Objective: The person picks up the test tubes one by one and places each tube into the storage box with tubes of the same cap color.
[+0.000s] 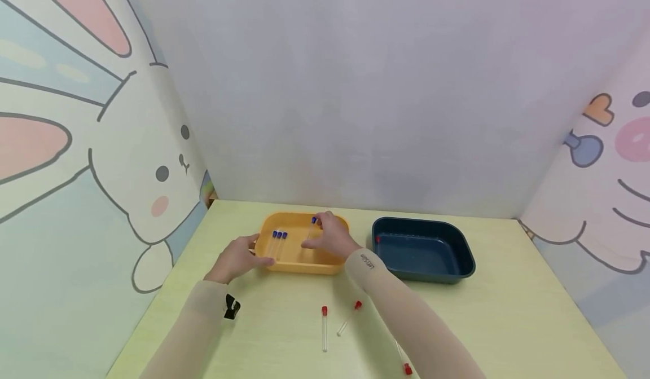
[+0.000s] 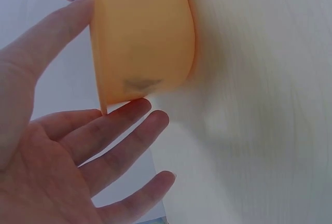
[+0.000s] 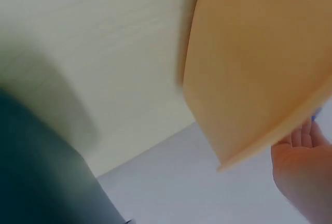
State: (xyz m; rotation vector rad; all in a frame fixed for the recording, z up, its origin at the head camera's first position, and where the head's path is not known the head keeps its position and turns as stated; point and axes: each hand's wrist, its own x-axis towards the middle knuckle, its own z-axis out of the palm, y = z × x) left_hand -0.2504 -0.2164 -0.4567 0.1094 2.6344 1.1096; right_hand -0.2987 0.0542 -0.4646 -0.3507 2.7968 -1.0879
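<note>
My left hand [image 1: 240,259] is at the left end of an orange tray [image 1: 299,268], thumb along its front rim and fingers spread against its outer side. Inside the tray's left half, three blue-capped test tubes [image 1: 279,235] lie side by side. Over the tray's right half is my right hand [image 1: 332,235], holding another blue-capped test tube [image 1: 311,227] with the cap at its fingertips. The left wrist view shows the tray wall [image 2: 145,32] close to my extended fingers. In the right wrist view my right hand [image 3: 303,167] is partly hidden behind the tray's rim.
A dark blue basin [image 1: 421,277] stands right of the tray, with a red cap [image 1: 378,239] at its left inner side. Red-capped test tubes lie on the table in front: one upright in view [image 1: 324,328], one slanted [image 1: 349,318], one partly under my right forearm [image 1: 408,369].
</note>
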